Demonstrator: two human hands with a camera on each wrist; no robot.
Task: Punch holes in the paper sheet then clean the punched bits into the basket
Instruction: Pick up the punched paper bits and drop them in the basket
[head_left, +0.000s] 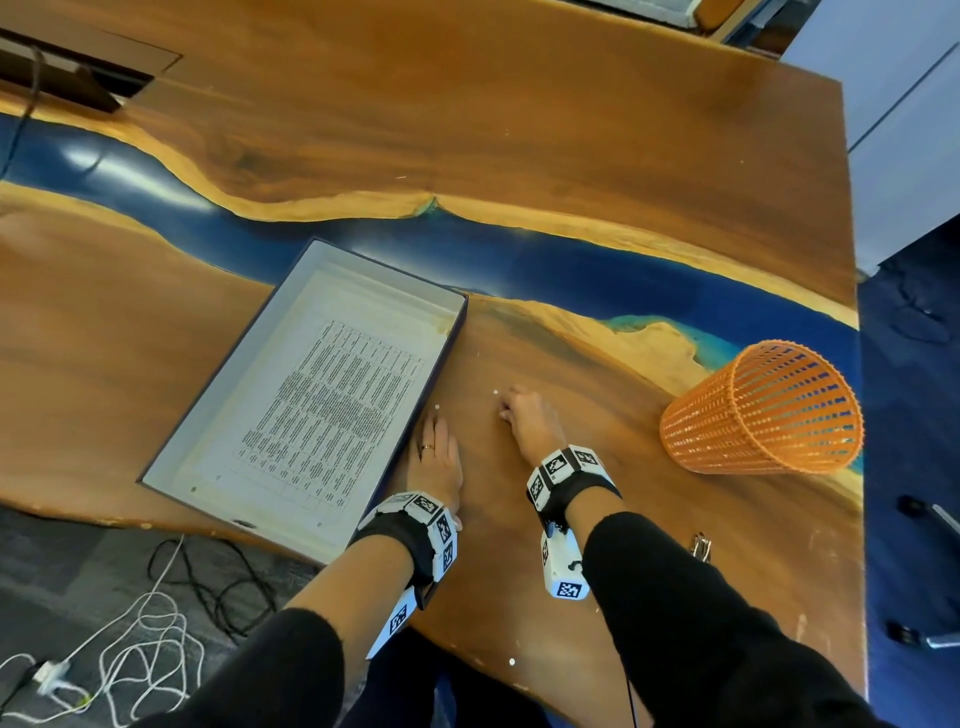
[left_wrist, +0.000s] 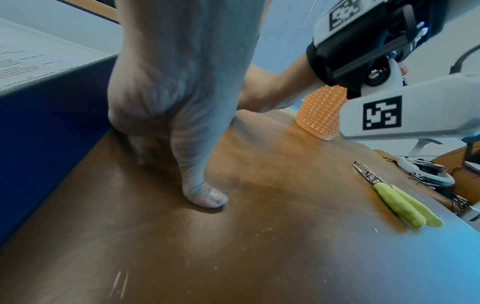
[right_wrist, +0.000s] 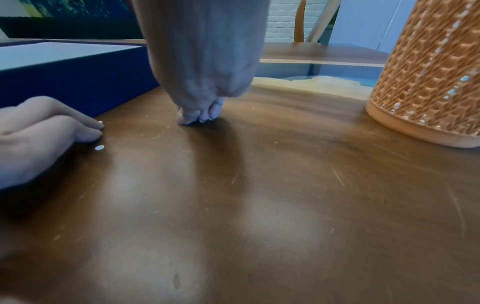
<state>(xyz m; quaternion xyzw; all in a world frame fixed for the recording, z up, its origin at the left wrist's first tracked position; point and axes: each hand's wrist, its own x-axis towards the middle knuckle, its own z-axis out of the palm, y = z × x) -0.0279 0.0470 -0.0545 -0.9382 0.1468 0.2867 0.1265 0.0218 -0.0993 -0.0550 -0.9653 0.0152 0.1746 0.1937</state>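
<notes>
The printed paper sheet (head_left: 322, 410) lies inside a shallow box (head_left: 260, 332) with dark blue sides. My left hand (head_left: 435, 441) rests on the table beside the box's right wall, fingers nearly straight and its thumb (left_wrist: 205, 195) on the wood. My right hand (head_left: 511, 413) is bunched, its fingertips (right_wrist: 200, 116) pinching a small white punched bit against the table. More white bits lie loose near the left fingertips (right_wrist: 99, 147), ahead of the right hand (head_left: 495, 392) and near the front edge (head_left: 511, 661). The orange mesh basket (head_left: 763, 410) stands to the right.
A green-handled hole punch (left_wrist: 394, 193) lies on the table near the front right edge, behind my right wrist. The table (head_left: 519, 130) stretches far ahead, with a blue resin band across it. White and black cables (head_left: 156, 649) lie on the floor at the lower left.
</notes>
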